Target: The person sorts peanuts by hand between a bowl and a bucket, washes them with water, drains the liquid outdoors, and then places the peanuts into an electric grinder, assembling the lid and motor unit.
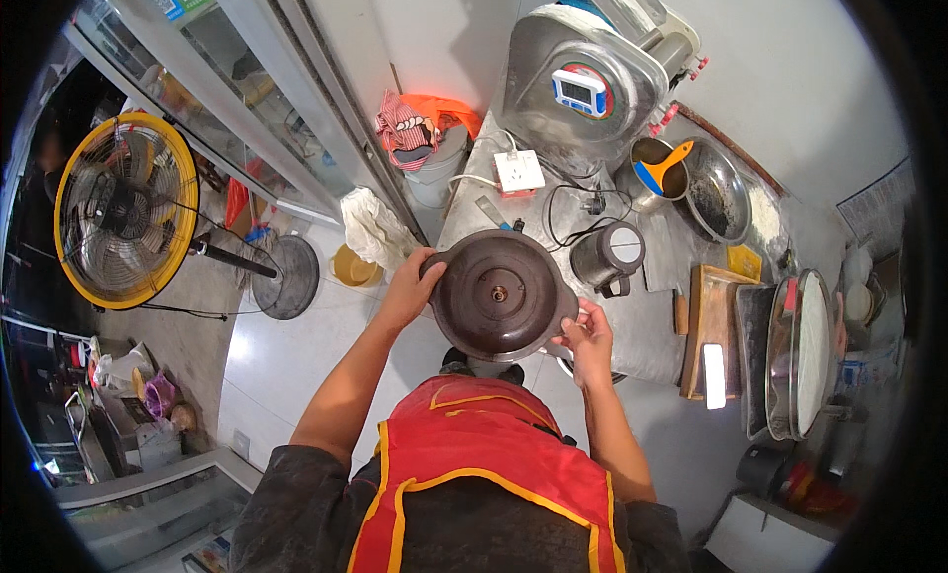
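My left hand (406, 290) grips the left side lug of a dark brown, round pot-like vessel (500, 329). On the opposite side, my right hand (592, 343) holds the other lug, thumb on top. The vessel has a ringed, shallow round face with a small brass-coloured fitting at its centre; whether this is a lid or the body I cannot tell. It is held over the floor at the edge of a metal worktable (474, 203). Just right of it stands a dark insulated jug (607, 255) with a handle.
A scraper (490, 212) and a white power strip (520, 170) lie behind the vessel. Farther back are a metal pot (659, 169), a steel bowl (715, 192) and a dusty machine (585, 77). A wooden tray (711, 314) sits right; a yellow fan (126, 210) stands left.
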Available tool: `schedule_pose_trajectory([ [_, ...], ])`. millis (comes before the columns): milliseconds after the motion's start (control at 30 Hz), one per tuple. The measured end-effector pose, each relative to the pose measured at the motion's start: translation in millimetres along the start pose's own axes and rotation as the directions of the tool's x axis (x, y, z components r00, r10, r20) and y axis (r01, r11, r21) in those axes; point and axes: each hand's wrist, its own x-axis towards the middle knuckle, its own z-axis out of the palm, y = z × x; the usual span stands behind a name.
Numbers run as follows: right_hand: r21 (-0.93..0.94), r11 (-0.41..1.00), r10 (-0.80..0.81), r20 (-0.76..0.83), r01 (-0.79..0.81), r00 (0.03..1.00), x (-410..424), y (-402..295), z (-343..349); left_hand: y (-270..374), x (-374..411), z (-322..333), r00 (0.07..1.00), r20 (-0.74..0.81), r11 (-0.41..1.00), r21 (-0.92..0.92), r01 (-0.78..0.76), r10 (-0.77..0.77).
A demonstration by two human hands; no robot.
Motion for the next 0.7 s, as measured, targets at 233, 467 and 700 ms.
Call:
schedule_pose_trajectory([
  [233,-0.782,0.534,-0.452,0.057,0.321,0.890,-2,-17,8,16,-5,11,0.957,-0.212,0.953,0.269,-0.138,0.198],
  [467,-0.651,0.136,-0.531,0.588,0.747,0.610,8,-44,69,68,-31,18,0.883,0.160,0.794,0.389,-0.467,0.441],
  [700,-0.665,-0.119,-0.444,0.700,0.737,0.560,33,-32,87,53,-38,28,0.879,0.276,0.771,0.425,-0.475,0.390],
])
